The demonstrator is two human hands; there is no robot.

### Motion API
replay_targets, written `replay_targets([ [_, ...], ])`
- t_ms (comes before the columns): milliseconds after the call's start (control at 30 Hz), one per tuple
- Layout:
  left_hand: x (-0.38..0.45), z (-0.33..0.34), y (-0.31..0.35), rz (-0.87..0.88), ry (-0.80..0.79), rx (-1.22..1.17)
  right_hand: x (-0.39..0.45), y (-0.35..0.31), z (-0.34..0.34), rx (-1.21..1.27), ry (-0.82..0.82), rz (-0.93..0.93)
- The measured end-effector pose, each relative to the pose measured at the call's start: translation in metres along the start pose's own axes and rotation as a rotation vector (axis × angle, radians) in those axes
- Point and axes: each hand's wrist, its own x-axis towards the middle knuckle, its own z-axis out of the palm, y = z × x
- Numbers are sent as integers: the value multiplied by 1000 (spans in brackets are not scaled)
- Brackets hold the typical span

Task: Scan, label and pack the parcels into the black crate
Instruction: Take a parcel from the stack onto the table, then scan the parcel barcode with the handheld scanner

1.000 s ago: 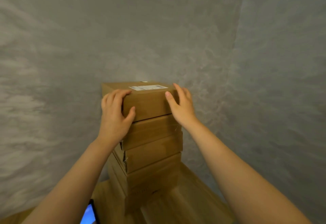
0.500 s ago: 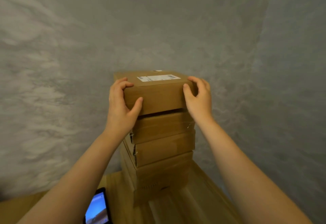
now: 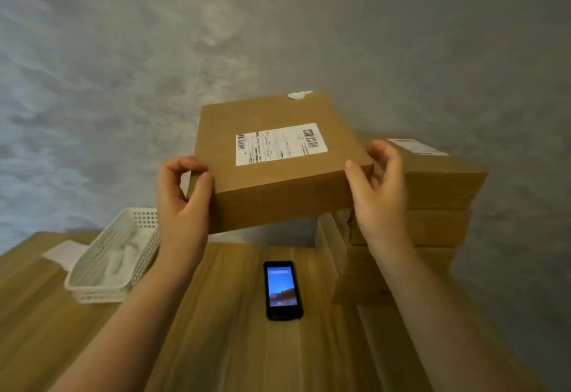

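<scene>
I hold a flat brown cardboard parcel (image 3: 278,187) with a white barcode label (image 3: 279,143) on top, in the air above the wooden table (image 3: 216,345). My left hand (image 3: 182,203) grips its near left corner. My right hand (image 3: 378,194) grips its near right corner. A stack of similar brown parcels (image 3: 432,206) stands on the table at the right, behind my right hand. A black handheld scanner (image 3: 282,290) with a lit screen lies flat on the table under the held parcel. The black crate is out of view.
A white perforated plastic basket (image 3: 102,286) sits on the table at the left, with white paper inside. A white sheet (image 3: 65,254) lies beside it. A grey wall (image 3: 123,82) stands behind the table.
Both hands lifted the top parcel off the stack and carried it left and toward me. The view swung left and down, so the scanner and basket now show.
</scene>
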Motion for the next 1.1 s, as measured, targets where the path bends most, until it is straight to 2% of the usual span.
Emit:
replay_targets([
  [100,-18,-50,-16,-101,-17,60,-42,23,32,-80,-154,47],
  [233,-33,-109,-45,-183,-91,223,-94,56,66,-106,-226,114],
  [533,-67,-171,-92,-536,-584,617,-195,120,94,-274,-303,356],
  [667,-82,-176,-107,-373,-761,805,-217,141,92,-279,-315,432],
  [733,-84,-178,-114,-368,-826,894,-219,143,92,-267,-317,431],
  [900,-80,-183,-119,-345,-886,1045,-221,140,97,-270,-373,425],
  [1000,-77,-184,-119,-261,-894,1133,-215,140,97,-294,-404,392],
  [1100,-77,-180,-116,-187,-872,1190,-193,150,91,-375,-351,389],
])
